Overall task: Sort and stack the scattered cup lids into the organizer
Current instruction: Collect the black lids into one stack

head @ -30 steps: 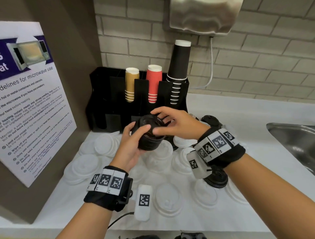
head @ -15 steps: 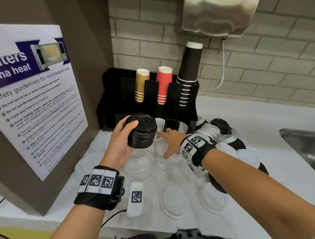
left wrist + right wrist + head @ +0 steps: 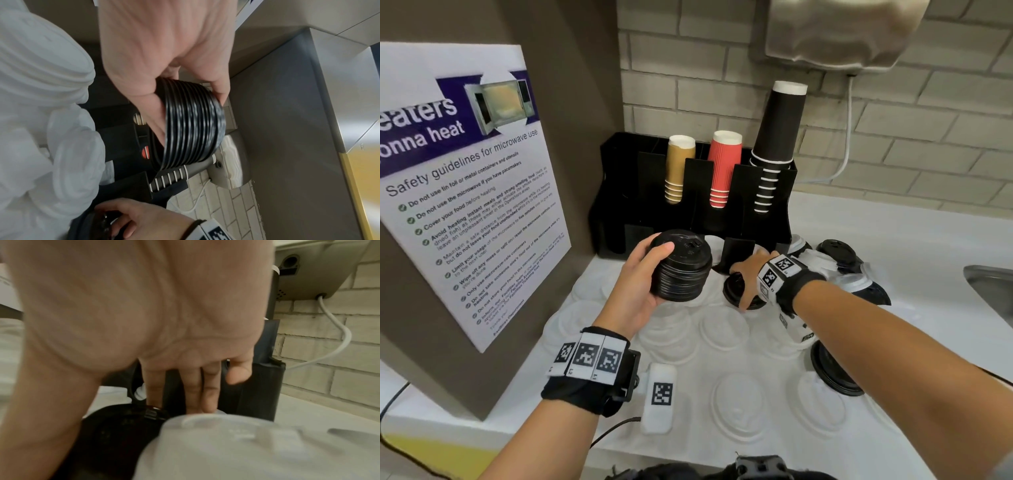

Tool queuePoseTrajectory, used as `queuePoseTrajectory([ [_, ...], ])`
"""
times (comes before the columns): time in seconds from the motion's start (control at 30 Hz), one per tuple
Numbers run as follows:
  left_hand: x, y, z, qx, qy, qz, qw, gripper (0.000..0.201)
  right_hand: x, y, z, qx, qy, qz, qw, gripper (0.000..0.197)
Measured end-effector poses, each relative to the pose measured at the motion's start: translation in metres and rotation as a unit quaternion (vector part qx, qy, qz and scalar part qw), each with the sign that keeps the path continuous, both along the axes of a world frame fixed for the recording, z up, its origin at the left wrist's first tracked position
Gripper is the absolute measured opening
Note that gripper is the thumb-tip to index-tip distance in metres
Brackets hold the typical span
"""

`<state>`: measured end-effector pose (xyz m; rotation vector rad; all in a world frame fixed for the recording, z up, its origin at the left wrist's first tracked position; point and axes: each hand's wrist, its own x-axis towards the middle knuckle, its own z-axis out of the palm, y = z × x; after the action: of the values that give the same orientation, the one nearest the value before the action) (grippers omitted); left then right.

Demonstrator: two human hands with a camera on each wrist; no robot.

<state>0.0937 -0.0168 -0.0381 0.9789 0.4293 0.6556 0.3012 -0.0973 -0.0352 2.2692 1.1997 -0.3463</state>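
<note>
Right hand (image 3: pixel 751 277) now off black lid stack (image 3: pixel 681 270), dropped onto loose black lid (image 3: pixel 736 291) just right of stack; fingers (image 3: pixel 207 394) laid straight over lid, thumb under near edge, grip not confirmed. Likely next lid for pile.

Left hand (image 3: pixel 640 291) grasps stack, thumb on top, fingers curled round side; stack nested tight, glossy ribbed rims, slight tilt, held in front of organizer (image 3: pixel 743 185). White lids (image 3: pixel 739 407) scattered below both hands.

head view high over counter (image 3: pixel 893 240), 2 wrist views close (both sharing organizer (image 3: pixel 619 178))
</note>
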Motion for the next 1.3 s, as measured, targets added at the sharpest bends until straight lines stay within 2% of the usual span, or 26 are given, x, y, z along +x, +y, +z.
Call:
queuePoseTrajectory([
  [0.13, -0.002, 0.003, -0.001, -0.003, -0.006, -0.003, 1.000, 0.034, 0.006, -0.003, 0.007, 0.072, 0.022, 0.009, 0.997, 0.085],
  [0.27, -0.003, 0.000, 0.001, 0.003, -0.013, -0.022, 1.000, 0.046, 0.011, -0.015, 0.018, 0.213, 0.121, -0.029, 0.969, 0.076],
  [0.37, -0.004, -0.005, 0.001, 0.012, -0.016, -0.052, 0.998, 0.053, 0.013, -0.028, 0.030, 0.328, 0.229, -0.055, 0.915, 0.066],
  [0.47, -0.002, -0.011, 0.000, 0.023, -0.019, -0.083, 0.996, 0.059, 0.010, -0.045, 0.043, 0.421, 0.315, -0.078, 0.847, 0.056],
  [0.53, 0.002, -0.015, -0.001, 0.037, -0.017, -0.104, 0.994, 0.065, 0.005, -0.057, 0.049, 0.465, 0.375, -0.093, 0.797, 0.053],
  [0.63, 0.007, -0.021, -0.003, 0.054, -0.010, -0.130, 0.990, 0.071, -0.005, -0.076, 0.054, 0.507, 0.434, -0.093, 0.739, 0.050],
  [0.77, 0.015, -0.032, -0.006, 0.082, 0.004, -0.167, 0.983, 0.072, -0.023, -0.098, 0.050, 0.519, 0.482, -0.077, 0.702, 0.038],
  [0.87, 0.020, -0.040, -0.006, 0.090, 0.001, -0.191, 0.977, 0.065, -0.037, -0.108, 0.044, 0.549, 0.490, -0.069, 0.673, 0.038],
  [0.93, 0.022, -0.043, -0.006, 0.092, 0.002, -0.202, 0.975, 0.067, -0.041, -0.113, 0.037, 0.566, 0.487, -0.063, 0.662, 0.040],
  [1.03, 0.023, -0.046, -0.007, 0.103, 0.012, -0.221, 0.970, 0.077, -0.045, -0.120, 0.030, 0.584, 0.467, -0.059, 0.662, 0.041],
  [1.13, 0.024, -0.048, -0.009, 0.119, 0.020, -0.237, 0.964, 0.072, -0.050, -0.125, 0.025, 0.596, 0.463, -0.049, 0.654, 0.037],
  [1.3, 0.027, -0.049, -0.010, 0.125, 0.036, -0.232, 0.964, 0.071, -0.054, -0.126, 0.018, 0.597, 0.449, -0.060, 0.662, 0.039],
])
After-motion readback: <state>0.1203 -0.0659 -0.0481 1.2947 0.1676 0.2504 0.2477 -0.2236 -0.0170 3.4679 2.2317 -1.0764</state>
